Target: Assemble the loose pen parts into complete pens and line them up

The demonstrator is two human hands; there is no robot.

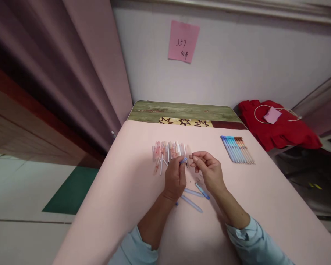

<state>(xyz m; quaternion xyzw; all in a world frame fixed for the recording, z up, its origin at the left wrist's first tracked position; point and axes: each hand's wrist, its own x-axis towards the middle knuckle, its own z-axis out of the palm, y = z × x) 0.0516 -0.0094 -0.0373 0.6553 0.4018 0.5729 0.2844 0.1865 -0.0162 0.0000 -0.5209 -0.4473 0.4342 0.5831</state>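
My left hand is closed around a blue pen part, its tip poking out above my fingers. My right hand is pinched beside it, fingertips almost touching that tip; what it pinches is too small to make out. Both hands hover over a pink cloth-covered table. Just beyond my left hand lies a loose pile of clear and pink pen parts. Pale blue pen barrels lie on the cloth under my wrists.
A neat row of finished blue and orange pens lies at the right of the table. A red garment with a white cable lies off the table's far right. A pink note hangs on the wall. Curtains hang at left.
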